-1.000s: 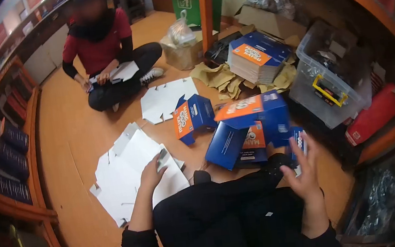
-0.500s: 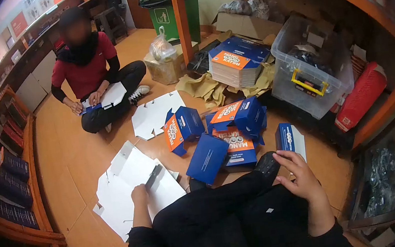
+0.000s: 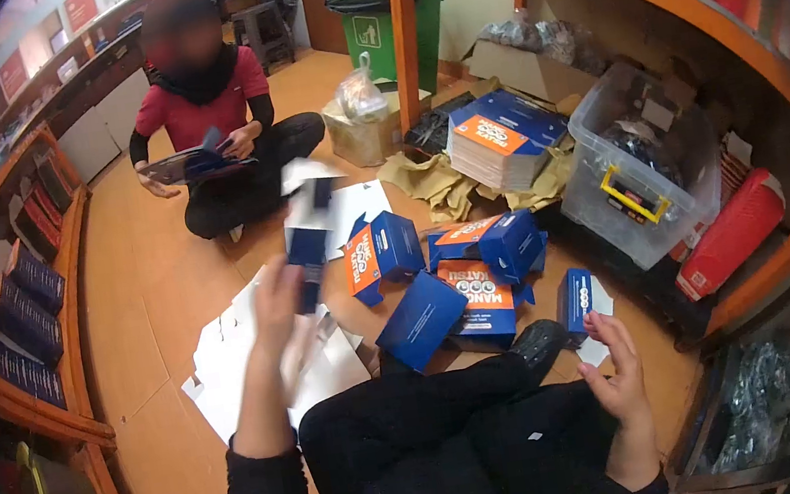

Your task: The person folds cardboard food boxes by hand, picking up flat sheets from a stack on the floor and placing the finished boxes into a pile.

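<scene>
My left hand [image 3: 275, 309], smeared by motion, is raised above flat white box blanks [image 3: 229, 356] on the floor. Its fingers are closed on a blue-and-white cardboard box blank [image 3: 308, 249], also blurred. My right hand [image 3: 616, 367] is open above my right knee, fingers apart, holding nothing. Nearest to it is a small blue-and-white cardboard piece [image 3: 577, 302] on the floor. In front of my legs lie several folded blue-and-orange boxes: one at the left [image 3: 383, 254], one at the right [image 3: 491, 246], and a plain blue one [image 3: 420, 319] closest to my shoe.
A person [image 3: 209, 111] sits cross-legged opposite, holding a dark blue cardboard piece [image 3: 196, 161]. A stack of printed blanks [image 3: 501, 136] rests on brown paper. Right of it stand a clear plastic bin [image 3: 643, 182] and wooden shelf. A green trash bin [image 3: 393, 35] is behind; a bookshelf [image 3: 82, 392] flanks the left.
My left hand has lifted a blue-and-white blank up from the white sheets. My right hand has dropped slightly toward me. The other person has raised and tilted their cardboard. The view has shifted a little.
</scene>
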{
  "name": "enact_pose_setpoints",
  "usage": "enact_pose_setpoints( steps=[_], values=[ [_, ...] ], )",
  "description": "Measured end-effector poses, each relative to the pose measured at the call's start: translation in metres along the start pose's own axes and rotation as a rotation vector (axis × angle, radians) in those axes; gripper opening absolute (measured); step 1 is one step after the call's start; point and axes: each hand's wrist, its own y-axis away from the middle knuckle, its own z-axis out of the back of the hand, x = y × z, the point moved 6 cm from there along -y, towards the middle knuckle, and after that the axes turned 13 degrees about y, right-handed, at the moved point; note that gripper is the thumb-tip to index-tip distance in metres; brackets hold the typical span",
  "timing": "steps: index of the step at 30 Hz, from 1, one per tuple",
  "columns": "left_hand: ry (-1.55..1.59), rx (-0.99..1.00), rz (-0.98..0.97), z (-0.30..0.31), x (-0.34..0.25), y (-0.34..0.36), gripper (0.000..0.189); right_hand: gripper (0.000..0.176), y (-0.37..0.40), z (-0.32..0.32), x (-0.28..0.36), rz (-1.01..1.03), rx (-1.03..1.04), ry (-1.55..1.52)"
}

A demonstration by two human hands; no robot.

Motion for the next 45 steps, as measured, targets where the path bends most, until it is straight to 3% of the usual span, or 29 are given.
enact_pose_setpoints(
  steps=[1,2,3,4,5,6,7,8,10,12,13,16,17,20,22,24,27,30,31,34,35,39,40,42,45],
  values=[
    [-0.201,0.192,0.179,-0.045,-0.03,0.015,0.026,0.06,-0.002,-0.004,0.008,-0.002,-0.044,-0.133],
    [-0.233,0.432,0.04,-0.09,-0.051,0.036,0.024,0.062,-0.006,-0.004,0.021,0.086,-0.102,-0.107],
    [-0.235,0.715,0.106,-0.132,-0.067,0.054,0.022,0.063,-0.01,-0.002,0.035,0.173,-0.161,-0.082],
    [-0.169,0.922,0.036,-0.165,-0.08,0.076,0.02,0.064,-0.012,0.001,0.046,0.259,-0.221,-0.059],
    [-0.109,1.013,-0.085,-0.19,-0.088,0.096,0.022,0.065,-0.013,0.004,0.053,0.309,-0.259,-0.042],
    [-0.006,1.052,-0.197,-0.207,-0.087,0.11,0.023,0.065,-0.013,0.009,0.054,0.335,-0.241,0.014],
    [0.053,1.124,-0.191,-0.22,-0.088,0.118,0.022,0.065,-0.011,0.017,0.05,0.36,-0.223,0.073],
    [0.147,1.122,-0.143,-0.225,-0.084,0.121,0.021,0.065,-0.008,0.024,0.047,0.384,-0.206,0.134],
    [0.3,1.137,-0.093,-0.228,-0.074,0.128,0.021,0.073,-0.012,0.026,0.042,0.165,-0.07,0.027],
    [0.367,1.28,0.081,-0.229,-0.043,0.15,0.027,0.078,-0.014,0.025,0.046,-0.044,0.098,-0.069],
    [0.43,1.301,0.173,-0.228,-0.041,0.155,0.028,0.086,-0.017,0.021,0.051,0.084,0.229,0.03],
    [0.537,1.367,0.286,-0.226,-0.037,0.163,0.027,0.086,-0.011,-0.003,0.042,0.042,0.455,-0.376],
    [0.556,1.388,0.292,-0.226,-0.037,0.163,0.027,0.065,-0.005,-0.007,0.039,-0.096,0.473,-0.547],
    [0.567,1.358,0.656,-0.221,-0.02,0.163,0.026,0.041,-0.012,0.006,0.043,0.056,0.11,-0.509],
    [0.58,1.351,0.689,-0.217,-0.015,0.162,0.026,0.028,-0.021,0.018,0.046,0.092,-0.192,-0.441],
    [0.596,1.348,0.721,-0.215,-0.011,0.16,0.027,0.025,-0.031,0.024,0.065,0.241,-0.173,-0.223],
    [0.809,1.185,0.727,-0.221,0.0,0.155,0.023,0.024,-0.047,0.003,0.104,0.429,0.372,-0.008],
    [0.883,1.088,0.669,-0.221,0.002,0.152,0.022,0.027,-0.047,-0.026,0.113,0.414,0.53,0.184],
    [0.837,1.065,0.626,-0.221,0.004,0.151,0.023,0.025,-0.047,-0.025,0.11,0.371,0.526,0.233],
    [0.783,0.964,0.591,-0.217,0.004,0.148,0.024,0.021,-0.046,-0.005,0.093,0.165,0.014,0.241],
    [0.78,0.927,0.593,-0.216,0.003,0.147,0.023,0.018,-0.045,0.0,0.086,0.033,-0.039,0.211],
    [0.628,0.975,0.384,-0.216,-0.002,0.147,0.024,0.02,-0.046,-0.03,0.09,0.272,0.433,0.157],
    [0.744,1.002,0.466,-0.218,0.003,0.154,0.023,0.022,-0.048,-0.029,0.091,0.283,0.454,0.169],
    [0.697,0.927,0.416,-0.216,-0.001,0.151,0.015,0.025,-0.052,-0.03,0.095,0.31,0.49,0.181],
    [0.881,0.61,0.472,-0.209,-0.004,0.136,0.016,0.038,-0.048,-0.009,0.095,0.321,0.076,0.231]
  ],
)
